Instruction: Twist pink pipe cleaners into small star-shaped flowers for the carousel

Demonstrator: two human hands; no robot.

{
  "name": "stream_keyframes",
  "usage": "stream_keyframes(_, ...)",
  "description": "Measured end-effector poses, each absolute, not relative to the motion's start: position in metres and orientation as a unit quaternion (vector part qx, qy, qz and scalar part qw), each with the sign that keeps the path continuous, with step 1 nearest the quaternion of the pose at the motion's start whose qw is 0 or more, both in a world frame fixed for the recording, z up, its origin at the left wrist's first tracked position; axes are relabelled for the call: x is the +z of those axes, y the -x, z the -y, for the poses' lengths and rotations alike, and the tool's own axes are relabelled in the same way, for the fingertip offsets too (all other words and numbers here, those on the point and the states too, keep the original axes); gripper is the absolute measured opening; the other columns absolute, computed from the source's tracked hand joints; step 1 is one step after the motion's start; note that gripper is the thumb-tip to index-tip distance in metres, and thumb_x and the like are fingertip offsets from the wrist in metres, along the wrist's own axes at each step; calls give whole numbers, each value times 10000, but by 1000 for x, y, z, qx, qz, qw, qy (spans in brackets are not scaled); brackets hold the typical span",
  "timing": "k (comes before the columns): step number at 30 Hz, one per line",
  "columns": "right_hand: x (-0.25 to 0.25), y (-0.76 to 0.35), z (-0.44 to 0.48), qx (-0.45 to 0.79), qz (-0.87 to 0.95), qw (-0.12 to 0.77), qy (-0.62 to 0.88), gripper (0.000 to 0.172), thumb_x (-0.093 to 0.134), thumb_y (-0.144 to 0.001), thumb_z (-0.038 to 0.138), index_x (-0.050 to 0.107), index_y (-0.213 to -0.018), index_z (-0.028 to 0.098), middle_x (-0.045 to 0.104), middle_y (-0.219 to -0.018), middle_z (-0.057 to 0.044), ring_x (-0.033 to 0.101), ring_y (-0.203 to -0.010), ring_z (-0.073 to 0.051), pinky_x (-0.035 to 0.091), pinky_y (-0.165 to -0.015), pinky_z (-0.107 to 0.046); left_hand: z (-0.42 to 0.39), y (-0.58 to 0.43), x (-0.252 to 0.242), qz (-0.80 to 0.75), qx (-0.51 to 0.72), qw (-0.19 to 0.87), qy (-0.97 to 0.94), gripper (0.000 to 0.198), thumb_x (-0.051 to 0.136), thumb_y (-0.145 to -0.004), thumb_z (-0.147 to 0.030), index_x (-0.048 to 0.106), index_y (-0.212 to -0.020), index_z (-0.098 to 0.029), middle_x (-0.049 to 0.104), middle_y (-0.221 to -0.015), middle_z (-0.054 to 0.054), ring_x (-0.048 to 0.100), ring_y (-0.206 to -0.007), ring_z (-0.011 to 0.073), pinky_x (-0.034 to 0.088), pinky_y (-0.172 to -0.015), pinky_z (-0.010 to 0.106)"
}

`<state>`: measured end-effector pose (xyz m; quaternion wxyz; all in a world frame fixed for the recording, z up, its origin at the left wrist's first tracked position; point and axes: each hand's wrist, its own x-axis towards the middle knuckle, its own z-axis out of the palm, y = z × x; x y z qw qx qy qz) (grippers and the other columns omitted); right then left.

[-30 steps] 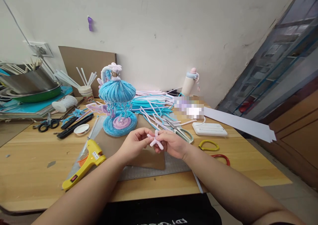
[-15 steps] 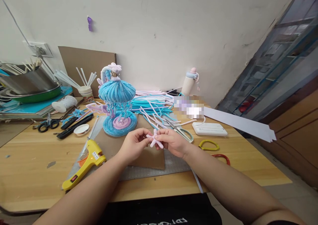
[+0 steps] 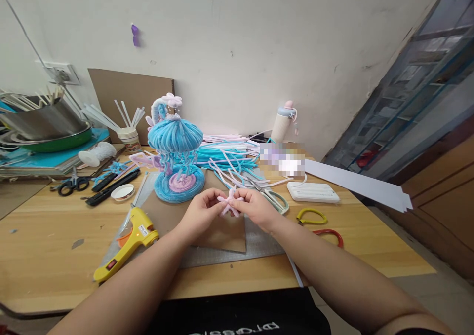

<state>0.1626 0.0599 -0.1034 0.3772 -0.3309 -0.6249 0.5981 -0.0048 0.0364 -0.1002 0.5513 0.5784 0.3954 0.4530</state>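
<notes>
The hands (image 3: 202, 211) partly hide the pink piece (image 3: 231, 195), and pixelation blurs a patch (image 3: 282, 160) behind them.

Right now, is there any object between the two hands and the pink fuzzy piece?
Nothing visible: the left hand and right hand both pinch the pink fuzzy piece directly; the cardboard lies underneath, not between.

Left hand (image 3: 201, 211) and right hand (image 3: 258, 209) pinch a pink star (image 3: 231, 204); cardboard (image 3: 222, 235) below.

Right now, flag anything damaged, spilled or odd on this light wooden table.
An irregular grey patch interrupts the plain wooden tabletop, left of the yellow plastic glue gun; I cannot tell whether it's a scrap or stain. I see no spill.
</notes>
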Motion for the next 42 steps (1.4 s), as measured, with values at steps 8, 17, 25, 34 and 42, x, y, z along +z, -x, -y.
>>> stream_keyframes(8, -105, -162, -60, 670, 573, 358, 309, 283, 666, -738, 435, 602, -739, 159, 593, -638, 8, 558, -605, -118, 427, -598, -251, -37, 8, -99, -409, 446, 518, -604, 227, 555, -818, -370, 525, -728, -163, 574, -610, -22, 454, -535, 91, 340, -530, 215)
stream_keyframes(17, -106, -164, -61, 688, 553, 368, 293, 272, 706, -719, 400, 633, -713, 138, 646, -666, -11, 583, -607, -97, 459, -636, -245, -36, 8, -99, -388, 389, 551, -628, 313, 505, -848, -384, 568, -653, -148, 507, -594, -17, 395, -518, 87, 302, -508, 221)
stream_keyframes(25, -104, -163, -58, 670, 584, 376, 261, 266, 690, -739, 394, 649, -714, 132, 661, -687, -27, 584, -614, -105, 475, -637, -256, -31, 4, -94, -368, 386, 573, -622, 314, 466, -868, -365, 575, -674, -144, 557, -660, 4, 362, -547, 89, 270, -514, 222)
stream_keyframes(34, -107, -156, -58, 706, 507, 407, 280, 216, 679, -746, 358, 634, -760, 146, 615, -689, -2, 567, -620, -95, 443, -610, -231, -34, -2, -100, -405, 466, 507, -601, 322, 508, -839, -397, 515, -623, -158, 489, -588, -30, 435, -571, 101, 340, -573, 225)
stream_keyframes(42, -108, -160, -60, 679, 546, 374, 316, 237, 668, -736, 374, 610, -768, 146, 609, -664, 3, 577, -594, -107, 444, -563, -237, -34, 1, -96, -431, 460, 475, -614, 298, 528, -837, -365, 518, -622, -159, 499, -563, -41, 422, -550, 92, 317, -562, 219)
